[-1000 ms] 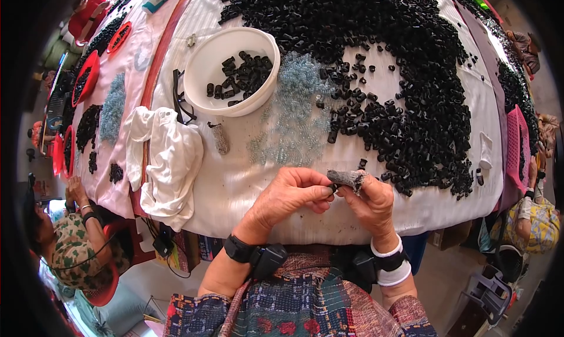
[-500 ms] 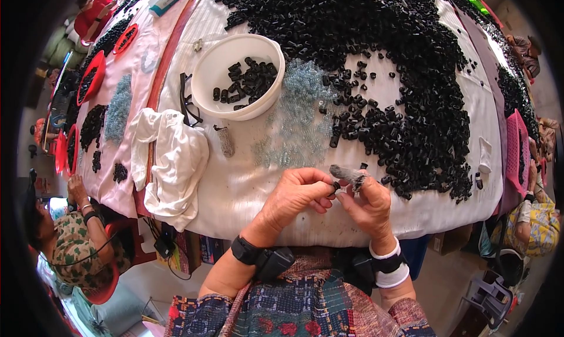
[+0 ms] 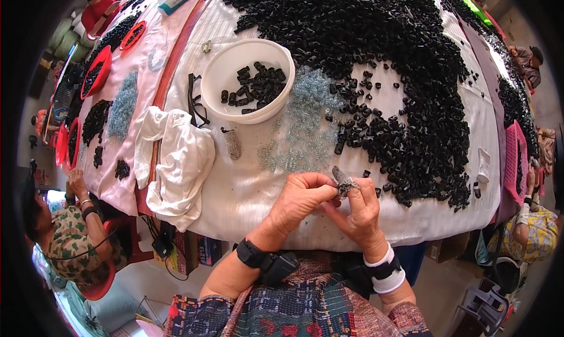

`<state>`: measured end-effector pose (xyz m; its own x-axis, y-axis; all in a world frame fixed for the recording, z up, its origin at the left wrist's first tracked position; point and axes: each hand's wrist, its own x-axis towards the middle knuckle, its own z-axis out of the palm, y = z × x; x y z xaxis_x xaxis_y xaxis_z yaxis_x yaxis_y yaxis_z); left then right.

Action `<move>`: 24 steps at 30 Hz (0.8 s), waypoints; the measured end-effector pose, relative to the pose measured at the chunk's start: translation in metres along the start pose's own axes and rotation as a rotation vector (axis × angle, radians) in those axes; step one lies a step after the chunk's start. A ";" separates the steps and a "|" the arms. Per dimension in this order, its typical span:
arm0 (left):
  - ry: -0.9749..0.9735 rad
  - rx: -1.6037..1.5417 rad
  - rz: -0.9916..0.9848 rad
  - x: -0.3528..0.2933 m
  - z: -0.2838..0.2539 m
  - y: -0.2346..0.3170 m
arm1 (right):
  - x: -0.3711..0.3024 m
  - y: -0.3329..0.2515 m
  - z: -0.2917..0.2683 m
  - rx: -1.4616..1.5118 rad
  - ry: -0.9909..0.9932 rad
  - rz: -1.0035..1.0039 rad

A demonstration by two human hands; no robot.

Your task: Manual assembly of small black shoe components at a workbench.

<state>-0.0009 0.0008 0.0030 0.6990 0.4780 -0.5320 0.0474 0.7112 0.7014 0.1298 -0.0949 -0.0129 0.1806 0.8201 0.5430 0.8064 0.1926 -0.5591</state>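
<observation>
- Head view, starting right at the tips: the left hand (image 3: 298, 200) had its thumb and index drawn together in what looked like a pinch, right up against a fuzzy grey tube (image 3: 341, 179). Couldn't tell what, if anything, those fingers had hold of, since the tips were partly covered.
- The right hand (image 3: 363, 216) was half curled, thumb angled across toward the left one, index bent up at the tube. Worn on that finger or gripped by it? Couldn't tell from this angle.
- Main spatial thing: the tube was between the hands, long axis running up and a bit left from the right index, so pointing away from the person's body. The right hand was nearer, basically on it, with the left fingertips at its lower left side.
- Something dark showed near the contact point too, but it was too small to make out.
- Just past the right hand, a loose black part (image 3: 366, 173) lay on the white surface (image 3: 226, 205), and the big black heap (image 3: 411, 143) spread up and right from there.
- Pale blue coils (image 3: 311, 93) lay farther out, between the heap and a white bowl (image 3: 235, 61) with more black parts inside.
- A second grey tube (image 3: 234, 146) lay below the bowl, with a bunched white cloth (image 3: 176, 172) left of it.
- Way out left was a person in a camouflage top (image 3: 79, 237).
</observation>
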 end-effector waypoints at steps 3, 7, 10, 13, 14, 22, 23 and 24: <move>0.017 -0.009 0.024 0.001 0.000 -0.003 | 0.001 0.000 0.001 -0.055 0.013 -0.040; 0.028 0.030 0.034 -0.001 0.003 0.000 | 0.001 0.000 0.000 -0.090 0.010 -0.060; 0.035 0.095 0.029 -0.004 0.004 0.003 | 0.000 0.001 0.001 -0.121 0.007 -0.066; 0.064 0.116 0.025 -0.003 0.004 0.000 | -0.005 0.004 0.003 -0.119 0.017 -0.071; 0.057 0.118 0.039 -0.003 0.004 -0.001 | -0.005 0.004 0.003 -0.117 0.017 -0.071; 0.005 0.103 -0.026 -0.004 0.001 0.001 | -0.004 0.005 0.002 -0.060 0.052 -0.035; 0.022 0.081 -0.037 -0.004 0.000 0.001 | -0.005 0.006 0.002 -0.062 0.052 -0.033; 0.039 0.059 -0.048 -0.005 -0.001 0.001 | -0.005 0.006 0.002 -0.048 0.055 -0.029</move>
<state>-0.0048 -0.0003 0.0056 0.6668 0.4645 -0.5828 0.1233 0.7025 0.7009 0.1326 -0.0968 -0.0204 0.1867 0.7834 0.5928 0.8375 0.1885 -0.5130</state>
